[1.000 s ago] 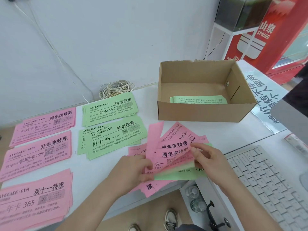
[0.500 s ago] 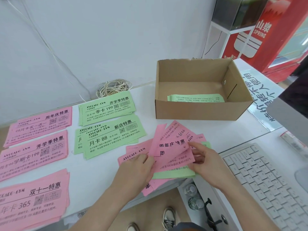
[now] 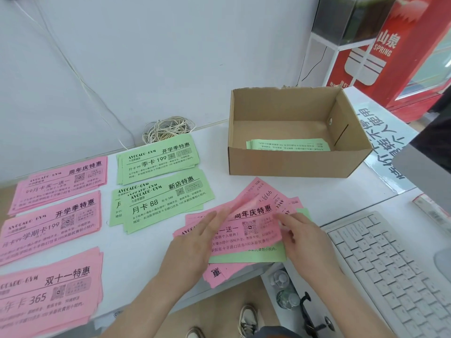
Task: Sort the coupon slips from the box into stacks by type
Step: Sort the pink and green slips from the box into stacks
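A loose pile of pink coupon slips (image 3: 253,230) with a green slip (image 3: 246,257) under it lies at the table's front edge. My left hand (image 3: 195,242) rests on the pile's left part with straight fingers, next to a curled-up pink corner. My right hand (image 3: 305,240) pinches the right edge of the top pink slip. The cardboard box (image 3: 288,164) behind the pile holds a few green slips (image 3: 288,145). Three pink stacks (image 3: 61,181) (image 3: 48,223) (image 3: 48,293) lie at the left, two green stacks (image 3: 158,159) (image 3: 163,203) beside them.
A white keyboard (image 3: 390,272) lies right of my right hand, with a monitor edge (image 3: 424,172) above it. A coil of cord (image 3: 168,128) sits by the wall behind the green stacks. A red cabinet (image 3: 395,59) stands at the back right.
The fanned pink slips that both hands held raised now lie lower on the pile. My left hand has flattened onto them. The right hand stays at the right edge.
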Motion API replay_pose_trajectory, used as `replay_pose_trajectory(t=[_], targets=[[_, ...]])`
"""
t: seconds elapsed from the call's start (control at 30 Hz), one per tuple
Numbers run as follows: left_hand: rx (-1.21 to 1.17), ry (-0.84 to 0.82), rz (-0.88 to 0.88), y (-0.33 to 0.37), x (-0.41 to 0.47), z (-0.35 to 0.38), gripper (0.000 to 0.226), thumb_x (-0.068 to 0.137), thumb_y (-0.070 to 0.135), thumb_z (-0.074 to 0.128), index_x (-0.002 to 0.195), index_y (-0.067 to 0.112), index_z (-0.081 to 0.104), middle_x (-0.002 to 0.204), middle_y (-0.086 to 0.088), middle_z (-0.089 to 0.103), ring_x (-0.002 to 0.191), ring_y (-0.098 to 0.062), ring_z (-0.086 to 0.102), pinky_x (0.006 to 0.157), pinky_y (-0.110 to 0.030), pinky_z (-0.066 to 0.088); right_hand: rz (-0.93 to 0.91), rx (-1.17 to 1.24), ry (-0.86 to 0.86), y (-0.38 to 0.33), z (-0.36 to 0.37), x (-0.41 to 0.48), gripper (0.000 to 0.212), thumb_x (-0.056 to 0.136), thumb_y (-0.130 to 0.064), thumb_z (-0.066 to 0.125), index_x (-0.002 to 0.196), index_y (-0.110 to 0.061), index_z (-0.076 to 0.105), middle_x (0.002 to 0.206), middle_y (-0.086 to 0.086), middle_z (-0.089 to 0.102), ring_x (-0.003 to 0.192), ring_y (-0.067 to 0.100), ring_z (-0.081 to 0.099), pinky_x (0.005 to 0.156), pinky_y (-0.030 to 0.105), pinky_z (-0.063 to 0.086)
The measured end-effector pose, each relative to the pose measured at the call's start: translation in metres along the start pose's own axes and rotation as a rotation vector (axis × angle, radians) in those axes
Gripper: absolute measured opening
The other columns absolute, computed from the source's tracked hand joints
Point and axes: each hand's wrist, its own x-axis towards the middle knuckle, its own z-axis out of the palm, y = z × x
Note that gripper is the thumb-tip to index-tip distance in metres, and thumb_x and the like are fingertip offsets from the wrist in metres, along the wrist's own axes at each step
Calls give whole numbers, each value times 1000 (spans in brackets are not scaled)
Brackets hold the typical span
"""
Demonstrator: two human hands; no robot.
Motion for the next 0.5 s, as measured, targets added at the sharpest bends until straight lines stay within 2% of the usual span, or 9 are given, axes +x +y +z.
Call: replay_pose_trajectory(t=[0.07,0.1,0.17,0.27,0.33,0.4,0.43,0.5], targets=[[18,56,54,0,0,1,88,82,16,61,150,35,10,117,5,66,46,-17,57,33,-27,37,-11,17,24,3,4,1,30,86,-11,63,112,-25,70,103,-8,65,81,18,61,64,37,52],[34,73,78,1,0,1,73,84,27,54,149,31,20,106,7,68,46,-15,57,34,-26,37,-15,27,23,3,5,2,26,85,-11,65,107,-24,72,101,-8,65,81,19,61,64,37,52],[73,51,99,2,2,-1,62,81,44,43,140,28,38,96,12,69,52,-12,61,39,-24,40,-29,50,17,3,6,6,21,87,-14,65,100,-26,74,93,-9,64,77,16,60,62,35,51],[85,-24,100,3,3,-2,50,77,60,38,115,30,51,90,18,67,61,-6,63,44,-20,41,-37,144,62,-2,2,9,22,88,-14,65,95,-33,75,83,-17,60,70,1,54,60,14,41],[96,-48,93,5,4,-3,38,76,57,39,99,29,52,83,18,64,55,-7,60,42,-20,38,-26,247,102,-9,-3,12,23,87,-16,67,90,-37,74,84,-21,62,72,-4,55,61,12,38],[77,-63,68,7,6,-4,21,80,44,38,87,27,49,74,13,64,47,-12,56,37,-24,36,38,396,102,-18,-8,14,28,87,-19,68,85,-47,67,87,-22,67,72,0,59,62,13,41],[62,-64,43,8,6,-3,15,83,38,38,83,26,47,68,11,63,43,-15,54,36,-25,34,81,466,85,-21,-9,15,28,88,-22,66,88,-50,65,89,-22,68,74,0,60,64,14,44],[31,-54,-54,6,6,-4,3,90,26,44,87,24,44,62,6,62,46,-21,55,40,-26,31,148,521,4,-22,-11,15,26,92,-30,61,112,-47,59,97,-21,68,80,-2,63,75,23,50]])
